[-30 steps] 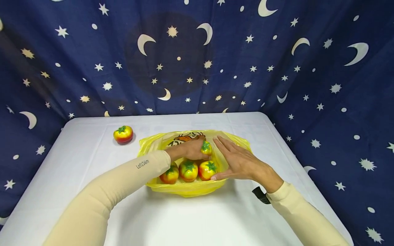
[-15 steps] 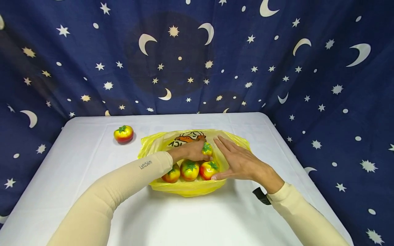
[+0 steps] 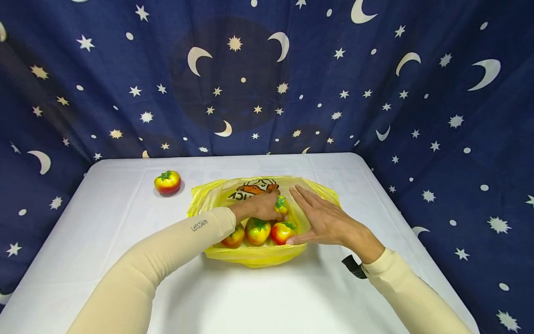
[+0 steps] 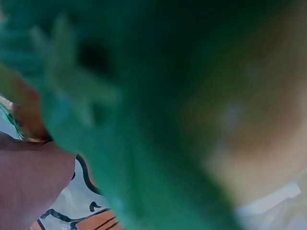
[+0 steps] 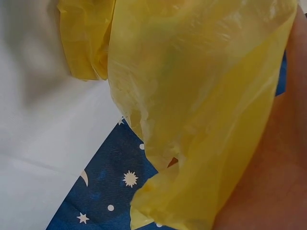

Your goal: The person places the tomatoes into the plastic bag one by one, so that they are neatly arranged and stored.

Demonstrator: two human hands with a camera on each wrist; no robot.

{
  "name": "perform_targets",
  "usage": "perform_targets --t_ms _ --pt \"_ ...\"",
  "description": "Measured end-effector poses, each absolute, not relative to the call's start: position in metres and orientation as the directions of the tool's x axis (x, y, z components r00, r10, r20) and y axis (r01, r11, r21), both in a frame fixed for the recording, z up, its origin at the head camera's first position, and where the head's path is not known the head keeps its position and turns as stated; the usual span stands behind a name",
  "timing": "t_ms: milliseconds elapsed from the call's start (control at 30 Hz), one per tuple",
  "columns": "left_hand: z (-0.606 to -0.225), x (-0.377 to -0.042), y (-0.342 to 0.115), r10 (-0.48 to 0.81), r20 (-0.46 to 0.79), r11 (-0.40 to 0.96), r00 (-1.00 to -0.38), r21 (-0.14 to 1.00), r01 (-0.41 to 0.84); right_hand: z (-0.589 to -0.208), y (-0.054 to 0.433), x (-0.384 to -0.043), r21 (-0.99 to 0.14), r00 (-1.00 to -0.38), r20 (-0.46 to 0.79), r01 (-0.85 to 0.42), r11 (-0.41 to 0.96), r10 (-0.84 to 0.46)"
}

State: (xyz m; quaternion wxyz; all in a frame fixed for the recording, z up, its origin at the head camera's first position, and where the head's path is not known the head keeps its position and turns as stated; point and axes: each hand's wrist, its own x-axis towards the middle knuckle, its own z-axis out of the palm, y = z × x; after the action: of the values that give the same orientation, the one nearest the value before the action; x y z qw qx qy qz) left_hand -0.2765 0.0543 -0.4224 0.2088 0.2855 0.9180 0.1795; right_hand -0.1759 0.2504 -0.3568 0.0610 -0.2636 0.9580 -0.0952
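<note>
A yellow plastic bag (image 3: 254, 260) lies wide open on the table. Inside, a row of yellow-red tomatoes with green leafy tops, one of them a tomato (image 3: 257, 232) in the middle, sits along the front side. My left hand (image 3: 263, 205) reaches into the bag and grips another tomato (image 3: 281, 204) behind that row. Beside it, my right hand (image 3: 325, 221) holds the bag's right side spread, fingers straight and thumb at the front rim. In the right wrist view the yellow film (image 5: 192, 96) hides most of that hand. Close, blurred green leaves (image 4: 124, 143) fill the left wrist view.
One more tomato (image 3: 168, 182) stands alone at the back left of the white-covered table (image 3: 267, 297). A dark blue curtain (image 3: 246, 93) with moons and stars closes off the back and sides.
The left hand and the tomato it grips have shifted very slightly to the right and down inside the bag. The right hand keeps its place.
</note>
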Motion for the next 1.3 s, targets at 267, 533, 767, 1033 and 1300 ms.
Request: perform_targets --t_ms 267,533,767,1033,1300 --pt "-0.423 -0.276 0.054 0.595 -0.286 0.774 -0.751 0.455 0.440 -0.357 0.251 -0.175 -0.216 -0.854 -0.070 -0.492 0.844 -0.516" --pt "-0.423 -0.277 0.053 0.606 -0.273 0.766 -0.747 0.454 0.455 -0.357 0.250 -0.175 -0.226 -0.857 -0.072 -0.485 0.845 -0.511" --pt "-0.420 -0.275 0.054 0.610 -0.271 0.764 -0.744 0.451 0.462 -0.358 0.250 -0.175 -0.229 -0.852 -0.067 -0.493 0.839 -0.519" --pt "-0.412 -0.270 0.051 0.621 -0.229 0.759 -0.750 0.413 0.503 -0.357 0.249 -0.176 -0.225 -0.849 -0.052 -0.504 0.834 -0.527" --pt "-0.403 -0.254 0.036 0.596 -0.176 0.768 -0.784 0.411 0.491 -0.358 0.247 -0.176 -0.223 -0.853 -0.072 -0.491 0.842 -0.516"
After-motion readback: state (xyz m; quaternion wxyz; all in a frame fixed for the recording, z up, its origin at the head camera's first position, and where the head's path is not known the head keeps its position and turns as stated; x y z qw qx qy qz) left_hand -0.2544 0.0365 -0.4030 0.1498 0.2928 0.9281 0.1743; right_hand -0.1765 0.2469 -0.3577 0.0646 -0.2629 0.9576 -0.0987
